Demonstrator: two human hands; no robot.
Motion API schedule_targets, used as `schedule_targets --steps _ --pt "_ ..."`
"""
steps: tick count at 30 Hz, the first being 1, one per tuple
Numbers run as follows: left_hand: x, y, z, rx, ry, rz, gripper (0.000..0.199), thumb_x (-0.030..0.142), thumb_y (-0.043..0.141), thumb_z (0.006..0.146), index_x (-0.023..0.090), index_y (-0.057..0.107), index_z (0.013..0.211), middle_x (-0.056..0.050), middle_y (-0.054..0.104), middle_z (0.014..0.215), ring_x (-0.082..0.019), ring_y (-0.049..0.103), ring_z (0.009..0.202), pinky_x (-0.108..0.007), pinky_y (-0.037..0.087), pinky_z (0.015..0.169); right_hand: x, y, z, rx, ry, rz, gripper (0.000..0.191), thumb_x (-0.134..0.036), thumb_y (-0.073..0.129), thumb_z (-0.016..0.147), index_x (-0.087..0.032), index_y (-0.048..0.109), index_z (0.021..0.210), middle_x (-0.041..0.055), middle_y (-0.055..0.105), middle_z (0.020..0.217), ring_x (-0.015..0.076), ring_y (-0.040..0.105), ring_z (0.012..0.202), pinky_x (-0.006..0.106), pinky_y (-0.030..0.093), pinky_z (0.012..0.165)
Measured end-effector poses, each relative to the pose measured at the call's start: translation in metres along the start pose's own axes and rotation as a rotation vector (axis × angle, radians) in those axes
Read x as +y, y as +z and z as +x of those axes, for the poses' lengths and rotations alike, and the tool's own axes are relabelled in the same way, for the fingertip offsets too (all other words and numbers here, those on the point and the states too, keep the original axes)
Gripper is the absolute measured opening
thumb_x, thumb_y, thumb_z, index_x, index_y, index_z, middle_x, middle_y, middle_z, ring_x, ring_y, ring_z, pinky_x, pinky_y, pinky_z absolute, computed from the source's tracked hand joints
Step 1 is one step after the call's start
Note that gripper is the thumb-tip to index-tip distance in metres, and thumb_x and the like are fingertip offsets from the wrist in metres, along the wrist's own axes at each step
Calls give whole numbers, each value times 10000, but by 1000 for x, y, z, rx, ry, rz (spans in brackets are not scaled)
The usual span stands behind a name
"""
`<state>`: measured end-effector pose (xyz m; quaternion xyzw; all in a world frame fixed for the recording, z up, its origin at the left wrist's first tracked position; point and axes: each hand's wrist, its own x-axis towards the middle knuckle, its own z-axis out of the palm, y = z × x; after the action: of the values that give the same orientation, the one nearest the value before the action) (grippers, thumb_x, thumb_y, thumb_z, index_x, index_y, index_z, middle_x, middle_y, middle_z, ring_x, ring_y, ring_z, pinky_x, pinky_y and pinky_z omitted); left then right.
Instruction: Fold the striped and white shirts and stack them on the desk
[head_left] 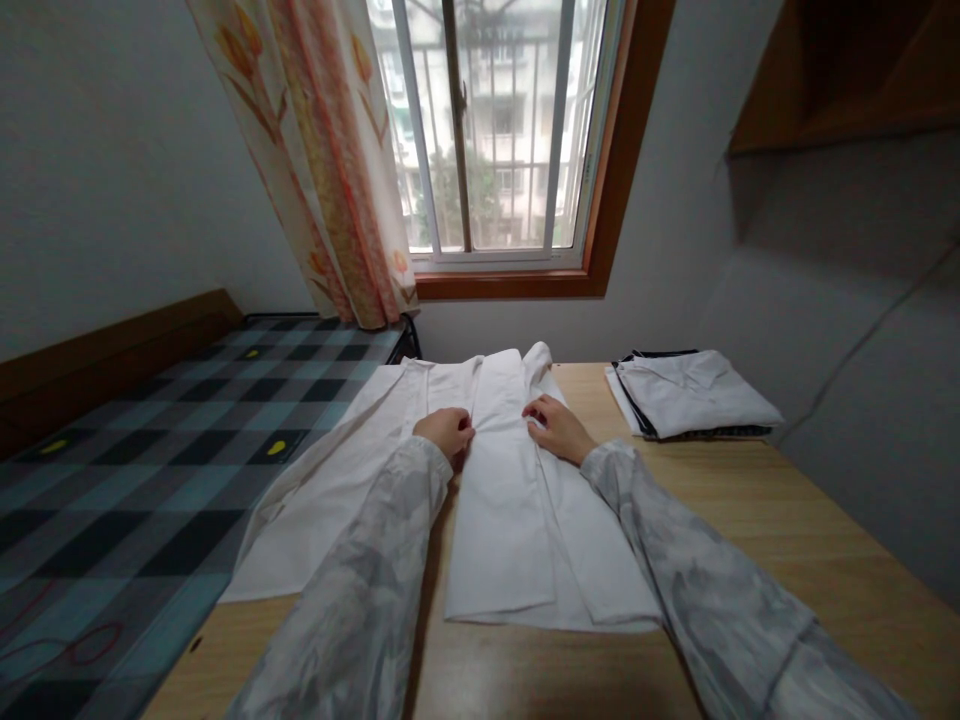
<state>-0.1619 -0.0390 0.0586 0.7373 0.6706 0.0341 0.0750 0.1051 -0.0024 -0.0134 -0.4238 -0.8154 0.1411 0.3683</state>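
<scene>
A white garment (502, 540) lies spread on the wooden table in front of me, its hem toward me and a gap between its two sides showing the tabletop. Its exact kind is hard to make out. My left hand (446, 434) is closed in a pinch at the inner edge of the cloth, near the middle. Across from it, my right hand (556, 428) has its fingers curled closed on the fabric at the other side. Folds and a raised ridge of cloth run between and beyond the hands. Both fingertips are partly hidden.
A stack of folded clothes (697, 395), white on top with dark layers below, sits at the table's (780, 550) back right. To the left is a bed with a checked cover (187, 430) and a thin red cord. A curtain (330, 170) hangs beside the window (502, 140).
</scene>
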Motion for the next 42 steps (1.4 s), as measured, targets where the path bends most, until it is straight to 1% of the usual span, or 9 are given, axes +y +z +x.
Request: schedule_targets --steps 6,12,19,24,28,33,36,39,42 --pt "-20 1 8 -68 6 -49 135 303 684 913 218 789 921 -40 815 1007 -194 726 944 -258 473 764 1 2 -1 17 34 -67 210 -52 610 828 -197 702 947 46 632 986 204 593 919 303 472 861" --pt "13 -4 -10 58 -39 78 218 434 683 889 256 796 943 -70 812 1071 -269 742 1005 -319 489 777 -4 1 -2 60 72 -260 53 -166 660 919 -192 699 895 69 649 971 220 599 945 313 453 884" --pt "40 4 -52 -12 397 47 336 551 670 940 227 744 897 -100 767 976 -287 720 964 -405 493 956 -11 -1 -2 55 134 -319 290 -427 682 1010 -213 699 815 85 648 958 235 604 906 340 451 878" --pt "18 12 -101 -8 677 -86 889 798 826 714 194 683 1349 -209 669 1384 -401 630 1274 -523 416 1178 -6 2 -2 37 77 -309 214 -409 725 964 -206 699 1024 126 667 1087 299 596 1056 395 460 1001" --pt "5 16 -134 -67 768 -141 1203 833 871 607 225 527 1585 -230 513 1638 -463 493 1495 -628 257 1295 7 10 -5 66 43 -279 458 -342 717 929 -174 615 1342 192 619 1406 352 538 1312 462 405 1165" --pt "6 20 -149 -120 771 -120 1194 844 862 575 250 570 1568 -210 525 1642 -491 474 1508 -658 256 1289 26 16 1 146 239 -204 604 -476 559 1023 -110 506 1501 255 543 1548 359 495 1440 493 367 1227" --pt "6 15 -146 -88 748 -145 878 805 756 768 243 661 1435 -182 593 1567 -417 582 1404 -560 392 1232 39 5 15 213 444 -183 607 -519 513 1031 -90 553 1458 261 627 1431 350 585 1337 464 431 1165" --pt "4 7 -137 34 464 -94 547 670 570 985 210 693 1254 -181 659 1408 -337 678 1225 -453 520 1061 50 -13 30 118 609 -187 529 -454 647 933 -97 665 1324 255 695 1317 342 657 1220 412 496 1054" --pt "2 2 -124 64 121 -6 532 643 621 955 193 651 1238 -184 688 1286 -341 713 1114 -423 541 925 58 -28 35 -42 632 -138 274 -300 726 808 -139 770 1025 171 780 1041 288 722 988 337 528 873"
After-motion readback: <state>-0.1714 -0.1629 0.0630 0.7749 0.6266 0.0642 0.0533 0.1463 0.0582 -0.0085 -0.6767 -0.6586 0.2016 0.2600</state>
